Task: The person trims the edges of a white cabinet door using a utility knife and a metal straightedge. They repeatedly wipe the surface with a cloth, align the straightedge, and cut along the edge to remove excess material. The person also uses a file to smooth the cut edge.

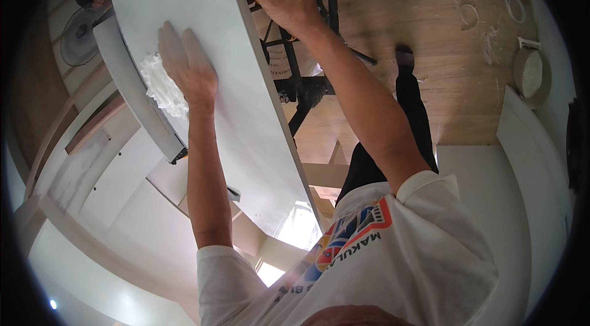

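On the white shirt point(430, 252) I can see dark capital letters point(365, 253), which, seen from above, stand upside down beside a colourful print point(351, 231) of red, blue and yellow. The folds hide a part of this lettering, so it can be read only in pieces. Behind the black frame point(307, 89), a pale sheet point(278, 63) carries small letters in rows, too small and too covered to make out.

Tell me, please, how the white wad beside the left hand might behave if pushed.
The wad is probably floppy, given its crumpled folds. It may be light for its size, being loosely bunched, and might slide on the smooth board.
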`<state>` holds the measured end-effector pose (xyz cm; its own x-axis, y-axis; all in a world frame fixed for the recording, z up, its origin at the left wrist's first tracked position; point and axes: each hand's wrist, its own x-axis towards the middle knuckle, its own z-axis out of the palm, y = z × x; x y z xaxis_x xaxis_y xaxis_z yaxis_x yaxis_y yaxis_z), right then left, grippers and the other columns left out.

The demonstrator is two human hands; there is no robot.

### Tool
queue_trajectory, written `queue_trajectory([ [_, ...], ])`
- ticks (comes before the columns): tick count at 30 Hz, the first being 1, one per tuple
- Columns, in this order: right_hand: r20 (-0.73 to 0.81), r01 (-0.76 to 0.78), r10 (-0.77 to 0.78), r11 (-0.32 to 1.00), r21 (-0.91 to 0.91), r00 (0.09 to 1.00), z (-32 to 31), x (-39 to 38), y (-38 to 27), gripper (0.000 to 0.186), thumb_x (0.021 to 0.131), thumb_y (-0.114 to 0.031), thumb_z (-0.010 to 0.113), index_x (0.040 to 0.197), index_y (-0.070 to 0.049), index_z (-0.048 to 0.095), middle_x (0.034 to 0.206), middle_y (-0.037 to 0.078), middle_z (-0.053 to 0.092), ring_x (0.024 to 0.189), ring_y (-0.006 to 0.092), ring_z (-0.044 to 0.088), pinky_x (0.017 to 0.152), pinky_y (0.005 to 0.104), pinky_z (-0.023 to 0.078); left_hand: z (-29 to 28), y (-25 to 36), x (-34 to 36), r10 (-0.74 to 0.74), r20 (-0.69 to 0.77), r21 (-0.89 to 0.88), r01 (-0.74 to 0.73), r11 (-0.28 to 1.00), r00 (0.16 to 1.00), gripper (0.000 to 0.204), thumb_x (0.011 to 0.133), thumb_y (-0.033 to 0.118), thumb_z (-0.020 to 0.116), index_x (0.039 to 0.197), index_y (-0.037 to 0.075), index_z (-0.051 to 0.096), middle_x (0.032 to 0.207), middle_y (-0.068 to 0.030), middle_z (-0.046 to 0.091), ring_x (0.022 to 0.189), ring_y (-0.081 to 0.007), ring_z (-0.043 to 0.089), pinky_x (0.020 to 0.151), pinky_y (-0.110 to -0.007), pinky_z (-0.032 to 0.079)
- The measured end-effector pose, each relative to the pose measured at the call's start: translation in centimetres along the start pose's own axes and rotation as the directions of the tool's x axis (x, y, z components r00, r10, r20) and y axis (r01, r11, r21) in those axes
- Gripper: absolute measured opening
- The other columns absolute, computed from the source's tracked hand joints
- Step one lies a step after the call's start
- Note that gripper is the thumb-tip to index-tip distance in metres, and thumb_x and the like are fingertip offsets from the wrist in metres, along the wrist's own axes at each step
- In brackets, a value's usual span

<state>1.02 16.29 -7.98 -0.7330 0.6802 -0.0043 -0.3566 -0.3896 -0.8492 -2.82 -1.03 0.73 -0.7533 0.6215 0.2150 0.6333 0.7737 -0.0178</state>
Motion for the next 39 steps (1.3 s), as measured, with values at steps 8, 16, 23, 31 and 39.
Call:
queue_trajectory([
  [8, 0.059, -0.081, 0.078, 0.996, 0.044, 0.995, -0.1, -0.8, -0.7, 0.035, 0.092, -0.034, 0.071, 0.087, 0.0, 0.076, 0.065, 0.005, 0.069, 0.056, 0.0082, 0.062, 0.046, 0.0238, 0.047, -0.2, 0.2, 0.0, 0.068, 0.001, 0.072, -0.068, 0.995, 0.998, 0.032, 0.089, 0.008, 0.06, 0.119, -0.005, 0.053, 0.133, -0.0353, 0.048, 0.122, -0.0541, 0.048, 0.095, -0.059, 0.046],
  [16, 0.025, -0.044, 0.044, 0.999, -0.005, 0.999, 0.1, -0.9, -0.4, 0.034, 0.091, -0.033, 0.072, 0.086, 0.0, 0.076, 0.064, 0.005, 0.068, 0.056, 0.0079, 0.062, 0.047, 0.0239, 0.047, -0.3, 0.1, -0.1, 0.05, 0.017, 0.083, -0.051, 0.995, 0.999, 0.034, 0.089, 0.008, 0.06, 0.12, -0.004, 0.051, 0.135, -0.0329, 0.048, 0.124, -0.0524, 0.047, 0.097, -0.06, 0.045],
  [23, 0.017, -0.085, 0.085, 0.996, 0.003, 0.996, 0.0, -1.6, -1.4, 0.035, 0.092, -0.034, 0.071, 0.087, 0.0, 0.075, 0.063, 0.005, 0.068, 0.056, 0.0078, 0.062, 0.047, 0.024, 0.046, -0.1, 0.0, -0.1, -0.003, 0.046, 0.077, -0.001, 0.997, 0.999, 0.043, 0.09, 0.011, 0.061, 0.13, 0.0, 0.046, 0.139, -0.029, 0.045, 0.127, -0.0506, 0.044, 0.096, -0.06, 0.044],
  [31, 0.04, -0.109, 0.109, 0.994, -0.015, 0.993, -0.1, -2.3, -1.6, 0.035, 0.094, -0.035, 0.069, 0.086, -0.001, 0.075, 0.065, 0.005, 0.068, 0.056, 0.0092, 0.064, 0.048, 0.0242, 0.047, 0.0, -0.8, -0.3, 0.091, 0.04, 0.111, -0.095, 0.989, 0.995, 0.048, 0.09, 0.015, 0.065, 0.131, 0.003, 0.045, 0.137, -0.0291, 0.046, 0.126, -0.0504, 0.046, 0.092, -0.06, 0.047],
  [39, 0.063, -0.22, 0.222, 0.974, -0.049, 0.973, -0.5, -3.4, -2.1, 0.038, 0.093, -0.038, 0.068, 0.091, -0.001, 0.076, 0.069, 0.007, 0.071, 0.061, 0.0112, 0.066, 0.053, 0.0269, 0.05, 0.1, -0.8, -0.4, 0.093, 0.048, 0.138, -0.098, 0.986, 0.995, 0.05, 0.09, 0.017, 0.066, 0.132, 0.003, 0.044, 0.136, -0.0304, 0.046, 0.125, -0.0512, 0.046, 0.09, -0.061, 0.048],
])
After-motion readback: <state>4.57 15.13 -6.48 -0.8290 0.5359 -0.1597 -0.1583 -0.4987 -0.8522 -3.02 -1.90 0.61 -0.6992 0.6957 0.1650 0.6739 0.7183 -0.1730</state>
